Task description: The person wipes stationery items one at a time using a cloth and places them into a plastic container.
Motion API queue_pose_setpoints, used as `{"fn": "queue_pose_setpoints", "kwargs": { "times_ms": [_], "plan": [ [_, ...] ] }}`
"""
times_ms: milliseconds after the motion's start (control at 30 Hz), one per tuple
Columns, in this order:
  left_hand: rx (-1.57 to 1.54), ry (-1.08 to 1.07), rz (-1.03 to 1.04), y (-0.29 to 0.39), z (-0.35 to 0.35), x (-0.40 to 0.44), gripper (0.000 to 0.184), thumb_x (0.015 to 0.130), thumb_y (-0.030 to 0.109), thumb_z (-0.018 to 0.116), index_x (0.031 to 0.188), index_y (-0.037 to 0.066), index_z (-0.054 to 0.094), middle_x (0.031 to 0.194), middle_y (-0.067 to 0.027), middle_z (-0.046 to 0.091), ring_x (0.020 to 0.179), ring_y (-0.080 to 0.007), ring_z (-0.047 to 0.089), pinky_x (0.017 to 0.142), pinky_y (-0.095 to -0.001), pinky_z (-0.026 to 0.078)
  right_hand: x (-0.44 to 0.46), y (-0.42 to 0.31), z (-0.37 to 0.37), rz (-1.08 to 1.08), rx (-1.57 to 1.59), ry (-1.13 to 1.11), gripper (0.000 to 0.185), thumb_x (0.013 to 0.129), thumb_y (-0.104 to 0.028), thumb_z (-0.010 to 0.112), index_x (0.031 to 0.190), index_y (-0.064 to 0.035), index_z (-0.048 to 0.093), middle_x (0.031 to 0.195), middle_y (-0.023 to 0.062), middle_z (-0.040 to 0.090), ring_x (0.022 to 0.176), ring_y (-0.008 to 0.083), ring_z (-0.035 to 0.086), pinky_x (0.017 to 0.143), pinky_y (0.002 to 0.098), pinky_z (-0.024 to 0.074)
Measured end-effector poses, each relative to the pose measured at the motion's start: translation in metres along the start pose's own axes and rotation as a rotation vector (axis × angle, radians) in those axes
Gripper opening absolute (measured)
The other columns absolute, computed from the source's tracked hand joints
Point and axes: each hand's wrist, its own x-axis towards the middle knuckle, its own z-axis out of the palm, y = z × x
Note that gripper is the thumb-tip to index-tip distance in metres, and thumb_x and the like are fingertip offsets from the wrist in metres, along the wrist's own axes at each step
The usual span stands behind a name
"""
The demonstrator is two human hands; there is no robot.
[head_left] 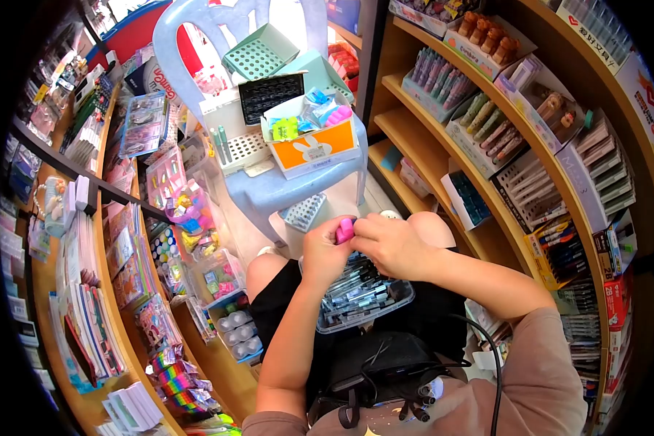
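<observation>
A small magenta object, too small to name its kind, is held up in front of my knees. My left hand is closed around its left side. The fingers of my right hand are bent and pinched against its right edge; their tips are partly hidden. Just below both hands, a clear plastic tub full of pens or pen parts rests on my lap.
A pale blue plastic chair stands ahead, bearing an orange-fronted box of small colourful items and green perforated trays. Shelves of boxed pens curve along the right. Notebooks and clear bins line the left.
</observation>
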Motion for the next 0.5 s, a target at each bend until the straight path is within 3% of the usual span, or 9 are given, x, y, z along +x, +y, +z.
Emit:
{"fn": "queue_pose_setpoints", "kwargs": {
  "times_ms": [133,200,300,400,500],
  "plan": [
    [0.096,-0.005,0.011,0.007,0.005,-0.001,0.02,0.073,0.003,0.071,0.091,0.001,0.062,0.068,0.0013,0.056,0.062,-0.0056,0.046,0.056,-0.0232,0.042,0.001,0.007,0.001,0.116,0.094,0.119,0.015,0.067,-0.003,0.066,0.078,-0.006,0.057,0.073,0.008,0.047,0.067,0.0267,0.053,0.055,0.0358,0.0438],
    [0.239,-0.023,0.015,0.015,0.004,-0.004,0.017,0.076,0.0,0.069,0.09,0.0,0.059,0.072,0.0037,0.055,0.065,-0.0037,0.047,0.057,-0.021,0.041,0.004,0.006,-0.002,0.108,0.086,0.113,0.015,0.067,-0.003,0.066,0.078,-0.0058,0.057,0.073,0.0079,0.047,0.068,0.0265,0.053,0.055,0.0354,0.0439],
    [0.264,-0.003,-0.016,0.013,0.001,-0.002,0.019,0.075,0.008,0.072,0.083,0.001,0.055,0.067,0.0019,0.053,0.062,-0.0047,0.044,0.053,-0.0229,0.039,0.005,0.008,-0.001,0.099,0.086,0.089,0.012,0.068,-0.004,0.062,0.078,-0.0047,0.055,0.075,0.0093,0.047,0.072,0.028,0.053,0.058,0.0377,0.0448],
    [0.349,0.049,0.061,0.02,0.001,-0.003,0.028,0.072,0.018,0.075,0.08,0.0,0.054,0.063,-0.0128,0.056,0.055,-0.0251,0.054,0.055,-0.0353,0.044,0.007,0.01,-0.002,0.105,0.069,0.06,0.011,0.069,-0.005,0.061,0.078,-0.0043,0.055,0.077,0.0099,0.048,0.073,0.0289,0.054,0.059,0.0387,0.0453],
    [0.436,0.061,0.06,0.022,0.0,-0.003,0.032,0.073,0.024,0.074,0.081,0.001,0.054,0.064,-0.0158,0.057,0.058,-0.0334,0.056,0.056,-0.0379,0.045,0.01,0.014,-0.002,0.116,0.064,0.07,0.013,0.067,-0.005,0.062,0.079,-0.0047,0.056,0.077,0.0096,0.048,0.073,0.0291,0.054,0.059,0.0382,0.0454]
  ]
}}
